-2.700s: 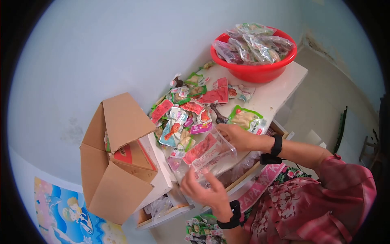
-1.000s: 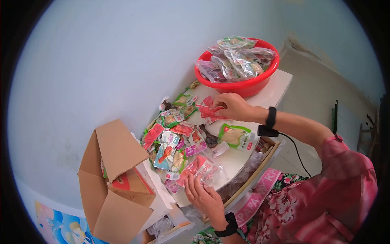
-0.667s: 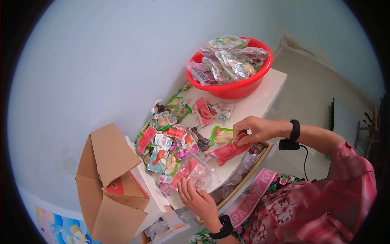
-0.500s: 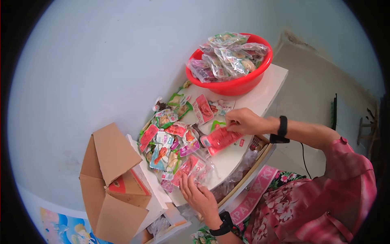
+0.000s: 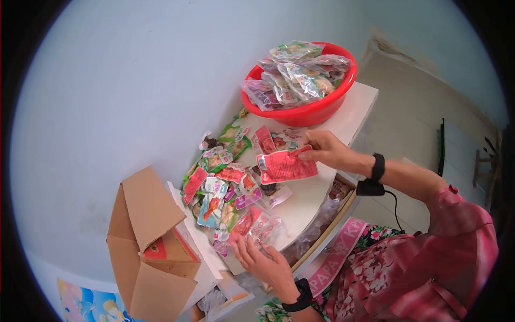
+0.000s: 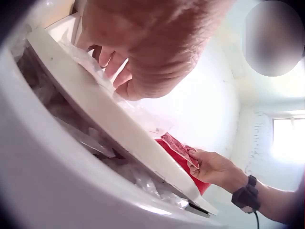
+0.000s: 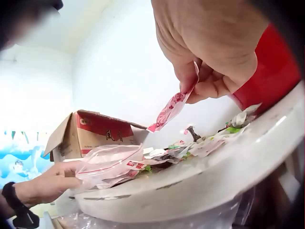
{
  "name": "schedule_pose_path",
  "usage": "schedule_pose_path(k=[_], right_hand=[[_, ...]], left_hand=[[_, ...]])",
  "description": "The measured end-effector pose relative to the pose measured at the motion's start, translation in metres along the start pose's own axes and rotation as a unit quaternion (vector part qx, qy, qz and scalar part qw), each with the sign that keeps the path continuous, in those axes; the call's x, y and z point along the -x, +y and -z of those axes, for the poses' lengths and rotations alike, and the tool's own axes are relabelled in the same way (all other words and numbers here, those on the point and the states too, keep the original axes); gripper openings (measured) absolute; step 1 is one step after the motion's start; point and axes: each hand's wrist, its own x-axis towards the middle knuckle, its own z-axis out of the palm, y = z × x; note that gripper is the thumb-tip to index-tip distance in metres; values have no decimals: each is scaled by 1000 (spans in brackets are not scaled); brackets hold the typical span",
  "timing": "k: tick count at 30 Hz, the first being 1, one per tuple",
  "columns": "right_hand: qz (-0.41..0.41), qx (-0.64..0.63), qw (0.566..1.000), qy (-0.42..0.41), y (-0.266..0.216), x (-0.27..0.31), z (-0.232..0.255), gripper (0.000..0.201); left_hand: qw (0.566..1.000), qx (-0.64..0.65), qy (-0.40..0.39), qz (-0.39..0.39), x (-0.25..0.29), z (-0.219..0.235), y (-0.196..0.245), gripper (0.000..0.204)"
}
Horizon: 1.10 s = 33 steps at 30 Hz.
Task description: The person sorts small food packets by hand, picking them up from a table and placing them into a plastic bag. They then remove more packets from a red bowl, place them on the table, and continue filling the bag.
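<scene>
My right hand (image 5: pixel 324 148) pinches a red snack packet (image 5: pixel 287 165) by its edge, raised over the white tabletop. Pale print covers the packet's face in the head view. In the right wrist view the same packet (image 7: pixel 174 107) hangs down from the fingers and thumb. My left hand (image 5: pixel 266 269) holds the near edge of a clear plastic bag (image 5: pixel 273 228) low at the table's front. Inside the bag lies another red packet (image 5: pixel 248 221). Thumb and fingers of the left hand (image 7: pixel 52 183) meet at the bag's side in the right wrist view.
Several mixed snack packets (image 5: pixel 213 199) lie heaped along the wall side. A red basin (image 5: pixel 316 114) full of bagged packets stands at the far end. An open cardboard box (image 5: pixel 153 204) is at the left. Below the front edge, an open drawer (image 5: pixel 316 231) holds clear bags.
The right hand left the bag, picked up a red packet from farther back, brought it nearer, and now holds it higher and flatter. The left hand stays at the bag.
</scene>
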Motion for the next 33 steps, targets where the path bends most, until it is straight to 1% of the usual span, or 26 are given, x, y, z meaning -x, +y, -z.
schedule_pose_path(k=[1,2,3,4,5,6,7,9,10,12,13,14,16,17,19,21,22,23,25,28,30,31,33], right_hand=[[-13,-25,1000,2,-6,11,0,9],[36,51,998,23,-16,25,1,11],[118,115,986,22,-20,35,2,13],[199,178,964,20,-21,43,3,15],[277,239,930,18,-21,51,6,17],[302,288,908,-32,-15,61,12,23],[308,309,899,-40,-11,70,13,24],[321,349,879,-56,-3,86,13,26],[298,345,889,-50,2,91,13,27],[285,337,897,-22,6,97,14,27],[277,334,901,-8,5,100,15,28],[268,332,904,-10,3,102,15,29],[254,329,909,-14,-2,102,15,32],[234,311,921,5,-1,103,17,34],[194,271,942,41,4,107,21,38],[110,177,973,102,11,111,25,29],[66,129,980,134,13,114,28,26],[-7,81,990,118,10,115,29,21],[-148,-19,986,80,-4,112,29,21],[-239,-72,968,23,-15,102,17,30],[-264,-78,961,-24,-7,97,14,31],[-276,-81,957,-48,-3,94,11,31],[-258,-95,961,-31,3,96,10,30]], left_hand=[[1000,3,25,5,0,2,7,40],[999,6,49,12,0,4,15,37],[997,8,72,21,2,6,23,35],[997,16,70,17,5,8,31,36],[997,24,68,13,7,10,38,37],[997,34,66,7,11,9,46,38],[993,103,32,50,15,6,54,38],[962,235,-36,134,23,1,68,38],[964,234,-58,113,26,-4,70,38],[987,156,-42,11,26,-14,74,38],[992,118,-36,-41,23,-18,78,38],[992,85,-39,-82,19,-18,85,37],[991,54,-59,-105,15,-23,96,35],[990,39,-68,-115,13,-25,100,34],[988,35,-97,-117,11,-30,100,31],[985,41,-124,-116,14,-35,94,31],[985,42,-121,-118,15,-36,93,31],[985,42,-120,-120,16,-36,92,32],[984,45,-120,-122,15,-36,92,33],[983,53,-122,-123,13,-34,92,33],[983,60,-118,-124,12,-33,91,31],[988,68,-91,-105,14,-33,90,30],[994,79,-32,-66,18,-32,88,30]])
